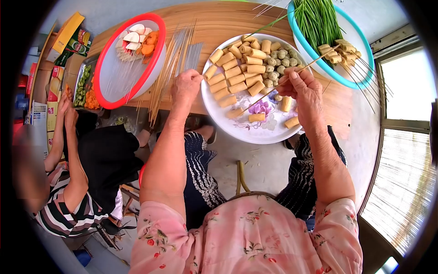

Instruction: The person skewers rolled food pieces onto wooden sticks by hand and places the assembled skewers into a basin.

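My right hand (pixel 302 91) pinches a thin bamboo skewer (pixel 315 61) above a large white plate (pixel 228 127) with purple flowers. The skewer's lower end points at a tan tube-shaped roll (pixel 235 113) on the plate; I cannot tell whether it pierces it. My left hand (pixel 186 87) is closed at the plate's left rim, fingers curled against the edge. Rows of similar rolls (pixel 232 72) cover the plate's left and middle. Grey-green speckled balls (pixel 272 69) are heaped at its right. A few loose rolls (pixel 257 118) lie near the front.
Bare skewers (pixel 175 55) lie left of the plate. A red-rimmed basin (pixel 101 98) holds sliced white and orange pieces. The turquoise-rimmed basin (pixel 360 84) holds green stalks (pixel 317 25) and skewered rolls (pixel 340 54). At left sits another person (pixel 68 182), near a tray (pixel 83 68) of cut vegetables.
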Demonstrator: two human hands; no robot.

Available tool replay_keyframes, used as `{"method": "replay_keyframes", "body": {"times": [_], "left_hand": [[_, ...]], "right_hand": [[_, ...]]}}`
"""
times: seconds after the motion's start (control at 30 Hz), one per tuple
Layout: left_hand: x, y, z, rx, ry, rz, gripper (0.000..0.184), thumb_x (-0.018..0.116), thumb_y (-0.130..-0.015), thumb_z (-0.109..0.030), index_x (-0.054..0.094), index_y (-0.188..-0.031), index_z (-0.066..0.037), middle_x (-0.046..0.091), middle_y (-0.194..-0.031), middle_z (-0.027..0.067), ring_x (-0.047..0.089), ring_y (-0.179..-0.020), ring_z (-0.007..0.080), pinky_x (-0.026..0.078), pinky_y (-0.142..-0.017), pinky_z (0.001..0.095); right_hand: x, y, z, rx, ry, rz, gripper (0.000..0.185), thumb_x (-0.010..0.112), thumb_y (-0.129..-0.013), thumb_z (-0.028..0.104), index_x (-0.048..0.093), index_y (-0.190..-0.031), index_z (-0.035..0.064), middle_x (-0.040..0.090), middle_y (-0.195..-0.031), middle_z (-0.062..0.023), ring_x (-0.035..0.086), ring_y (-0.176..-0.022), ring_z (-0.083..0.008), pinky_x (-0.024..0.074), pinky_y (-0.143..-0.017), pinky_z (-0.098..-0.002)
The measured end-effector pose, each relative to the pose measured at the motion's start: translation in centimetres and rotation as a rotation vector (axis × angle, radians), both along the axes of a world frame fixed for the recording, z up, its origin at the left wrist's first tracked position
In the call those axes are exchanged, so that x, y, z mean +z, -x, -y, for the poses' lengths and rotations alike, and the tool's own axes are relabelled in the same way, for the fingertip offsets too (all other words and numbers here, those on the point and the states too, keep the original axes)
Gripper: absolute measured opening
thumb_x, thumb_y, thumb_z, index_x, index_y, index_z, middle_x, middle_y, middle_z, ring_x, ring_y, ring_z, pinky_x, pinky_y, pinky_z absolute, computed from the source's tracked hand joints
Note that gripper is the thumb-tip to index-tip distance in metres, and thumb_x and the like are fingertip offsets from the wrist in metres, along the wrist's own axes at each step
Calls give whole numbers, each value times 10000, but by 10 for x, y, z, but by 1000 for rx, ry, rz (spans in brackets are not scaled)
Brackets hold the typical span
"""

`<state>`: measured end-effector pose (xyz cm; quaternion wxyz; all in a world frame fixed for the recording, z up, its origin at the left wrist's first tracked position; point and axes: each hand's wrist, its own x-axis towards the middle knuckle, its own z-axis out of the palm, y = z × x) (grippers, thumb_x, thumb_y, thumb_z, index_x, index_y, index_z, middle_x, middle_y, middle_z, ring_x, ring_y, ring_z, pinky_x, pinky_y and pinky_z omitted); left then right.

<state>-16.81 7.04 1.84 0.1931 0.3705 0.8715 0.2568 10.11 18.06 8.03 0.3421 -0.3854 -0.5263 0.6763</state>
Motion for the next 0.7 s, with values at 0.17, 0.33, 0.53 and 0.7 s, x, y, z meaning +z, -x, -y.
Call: {"method": "replay_keyframes", "body": {"times": [0.17, 0.33, 0.53, 0.7], "left_hand": [[-18, -11, -16, -1, -39, -136, 230, 638, -767, -279, 644, -855, -66, 638, -895, 144, 600, -871, 322, 468, -758, 425], [-28, -15, -25, 3, -22, -290, 225, 665, -720, -247, 639, -854, -68, 634, -889, 154, 592, -863, 352, 467, -753, 457], [2, -11, -30, 250, -288, 515, 203, 633, -773, -166, 615, -920, -28, 651, -874, 110, 633, -719, 198, 487, -650, 309], [28, -17, -29, 339, -547, 1065, 257, 626, -809, -199, 590, -991, -22, 638, -860, 87, 598, -748, 155, 494, -673, 283]], "right_hand": [[2, 1, 7, 51, -147, 104, 223, 506, -941, 123, 550, -1124, 3, 594, -735, -30, 557, -645, -87, 489, -631, -226], [9, -2, 10, 144, -179, 162, 180, 509, -933, 89, 583, -1065, -8, 557, -674, -10, 514, -598, -66, 457, -563, -214], [17, -4, 16, 209, -139, 207, 217, 539, -924, 124, 602, -1060, -33, 545, -629, -16, 514, -566, -79, 443, -539, -217], [15, 0, 23, 256, -367, 290, 231, 553, -881, 58, 615, -1087, -27, 620, -682, -94, 568, -594, -127, 469, -576, -262]]}}
